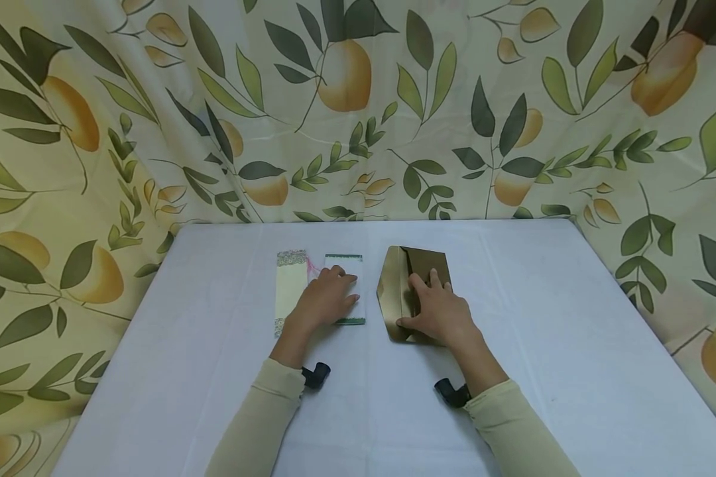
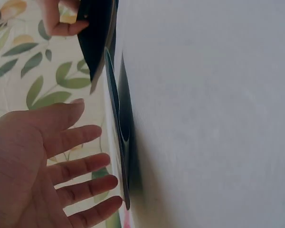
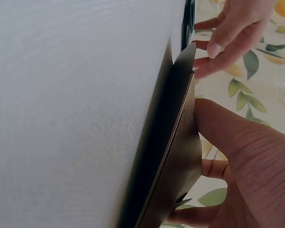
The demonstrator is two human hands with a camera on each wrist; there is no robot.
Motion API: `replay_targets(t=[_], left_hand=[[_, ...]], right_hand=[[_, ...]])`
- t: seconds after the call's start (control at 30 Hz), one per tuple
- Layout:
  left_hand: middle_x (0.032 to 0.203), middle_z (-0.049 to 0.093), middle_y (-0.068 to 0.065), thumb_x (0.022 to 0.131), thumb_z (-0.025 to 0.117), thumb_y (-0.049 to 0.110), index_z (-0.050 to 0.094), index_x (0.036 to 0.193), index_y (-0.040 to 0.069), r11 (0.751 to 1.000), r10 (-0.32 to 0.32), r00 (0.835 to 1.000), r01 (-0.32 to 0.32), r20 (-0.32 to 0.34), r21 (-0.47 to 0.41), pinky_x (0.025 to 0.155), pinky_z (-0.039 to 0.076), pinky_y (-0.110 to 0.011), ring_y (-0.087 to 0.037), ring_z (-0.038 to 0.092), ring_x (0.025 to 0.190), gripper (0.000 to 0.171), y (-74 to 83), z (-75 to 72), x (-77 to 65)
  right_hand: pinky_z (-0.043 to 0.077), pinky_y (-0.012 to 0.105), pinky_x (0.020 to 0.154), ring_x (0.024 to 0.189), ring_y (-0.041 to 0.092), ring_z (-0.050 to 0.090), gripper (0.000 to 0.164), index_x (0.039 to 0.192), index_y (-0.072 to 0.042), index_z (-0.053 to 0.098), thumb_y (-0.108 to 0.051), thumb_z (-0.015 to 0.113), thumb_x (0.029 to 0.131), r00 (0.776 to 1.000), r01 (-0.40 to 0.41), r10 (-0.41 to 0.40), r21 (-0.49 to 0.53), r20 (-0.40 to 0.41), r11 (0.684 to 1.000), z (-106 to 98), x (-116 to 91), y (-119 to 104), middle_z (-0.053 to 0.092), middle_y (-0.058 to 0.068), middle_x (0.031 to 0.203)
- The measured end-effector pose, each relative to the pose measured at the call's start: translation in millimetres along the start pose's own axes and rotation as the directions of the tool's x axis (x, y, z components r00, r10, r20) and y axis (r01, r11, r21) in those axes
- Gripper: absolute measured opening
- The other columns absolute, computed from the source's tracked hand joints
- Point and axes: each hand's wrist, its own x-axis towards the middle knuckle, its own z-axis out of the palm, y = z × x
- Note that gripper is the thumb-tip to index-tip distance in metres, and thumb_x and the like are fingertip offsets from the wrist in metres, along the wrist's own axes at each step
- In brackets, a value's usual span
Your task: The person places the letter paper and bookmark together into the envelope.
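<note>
My left hand (image 1: 325,298) lies over a white folded card (image 1: 355,313) with green borders, its fingers extended and spread. In the left wrist view, the fingertips of the hand (image 2: 80,166) are close to the face of the card (image 2: 115,128); firm contact is hard to tell. My right hand (image 1: 444,311) touches a gold-brown envelope (image 1: 392,291) whose pointed flap is folded out to the left. The thumb rests near the flap's crease and the other fingers are spread over the envelope's body. In the right wrist view, the thumb presses the envelope (image 3: 180,156).
Left of the card lies a cream bookmark-like strip (image 1: 290,285) with patterned ends and a pink tassel (image 1: 313,268). Everything is on a white-covered table (image 1: 215,397). A leaf-and-fruit patterned curtain (image 1: 382,152) hangs behind it and at the sides.
</note>
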Motion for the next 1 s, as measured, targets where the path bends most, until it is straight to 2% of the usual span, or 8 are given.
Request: replay_targets(t=[0.13,0.27,0.4,0.5,0.63,0.73,0.83,1.0], left_hand=[[0.138,0.056,-0.016,0.103,0.065,0.031,0.063,0.142,0.009,0.999,-0.027,1.000,0.027,-0.010,-0.034,0.094,0.050,-0.048,-0.034,0.051,0.123,0.046,-6.1,-0.6,-1.7],[0.140,0.050,-0.022,0.098,0.072,0.029,0.060,0.143,0.005,0.986,-0.134,0.990,0.129,-0.034,-0.105,0.092,0.051,-0.049,-0.037,0.047,0.124,0.052,-10.7,-1.1,-5.2],[0.144,0.041,-0.030,0.095,0.076,0.031,0.054,0.149,0.004,0.942,-0.272,0.962,0.259,-0.033,-0.212,0.092,0.050,-0.054,-0.042,0.042,0.128,0.064,-12.0,-0.6,-7.7],[0.148,0.039,-0.033,0.094,0.077,0.034,0.048,0.154,0.008,0.907,-0.334,0.942,0.315,-0.024,-0.278,0.092,0.049,-0.058,-0.044,0.042,0.130,0.072,-11.3,0.8,-7.9],[0.145,0.044,-0.032,0.089,0.081,0.034,0.042,0.158,0.012,0.892,-0.362,0.932,0.342,-0.015,-0.295,0.088,0.050,-0.058,-0.043,0.048,0.126,0.083,-8.7,2.9,-5.9],[0.140,0.051,-0.030,0.085,0.086,0.031,0.039,0.159,0.009,0.887,-0.377,0.926,0.357,-0.013,-0.291,0.085,0.051,-0.056,-0.042,0.055,0.120,0.090,-6.5,4.2,-4.2],[0.136,0.058,-0.027,0.083,0.088,0.025,0.039,0.158,0.007,0.871,-0.390,0.921,0.367,-0.006,-0.326,0.083,0.053,-0.055,-0.039,0.062,0.112,0.091,-4.4,4.2,-3.8],[0.139,0.061,-0.021,0.085,0.086,0.018,0.044,0.157,0.011,0.860,-0.370,0.929,0.346,0.009,-0.376,0.083,0.052,-0.055,-0.039,0.065,0.109,0.084,-2.6,3.0,-4.8]], right_hand=[[0.053,0.068,0.079,0.129,0.064,0.044,0.083,0.143,-0.012,0.044,-0.049,0.086,0.081,1.000,0.002,-0.002,0.002,0.002,1.000,0,0,0,0.030,0.040,0.156],[0.053,0.068,0.079,0.129,0.064,0.043,0.083,0.143,-0.011,0.044,-0.050,0.086,0.082,1.000,0.007,-0.007,0.004,0.001,1.000,1,1,0,0.028,0.040,0.156],[0.052,0.068,0.080,0.130,0.064,0.042,0.086,0.145,-0.011,0.042,-0.051,0.085,0.082,1.000,0.007,-0.007,0.000,0.006,1.000,2,1,1,0.027,0.039,0.157],[0.052,0.069,0.080,0.130,0.065,0.041,0.086,0.145,-0.011,0.042,-0.051,0.085,0.082,1.000,0.006,-0.006,-0.002,0.009,1.000,2,1,1,0.027,0.040,0.157],[0.053,0.069,0.080,0.130,0.065,0.042,0.085,0.143,-0.011,0.043,-0.051,0.085,0.082,1.000,0.009,-0.008,-0.007,0.008,1.000,3,2,2,0.027,0.040,0.157],[0.052,0.069,0.080,0.129,0.066,0.043,0.083,0.142,-0.011,0.043,-0.051,0.085,0.082,1.000,0.012,-0.012,-0.009,0.005,1.000,3,2,2,0.028,0.040,0.156],[0.052,0.070,0.080,0.128,0.066,0.042,0.082,0.141,-0.011,0.044,-0.050,0.085,0.082,1.000,0.014,-0.014,-0.002,0.003,1.000,2,2,2,0.028,0.041,0.156],[0.051,0.071,0.080,0.129,0.068,0.040,0.080,0.140,-0.011,0.044,-0.049,0.085,0.082,1.000,0.011,-0.011,0.016,0.004,1.000,2,1,3,0.027,0.042,0.156]])
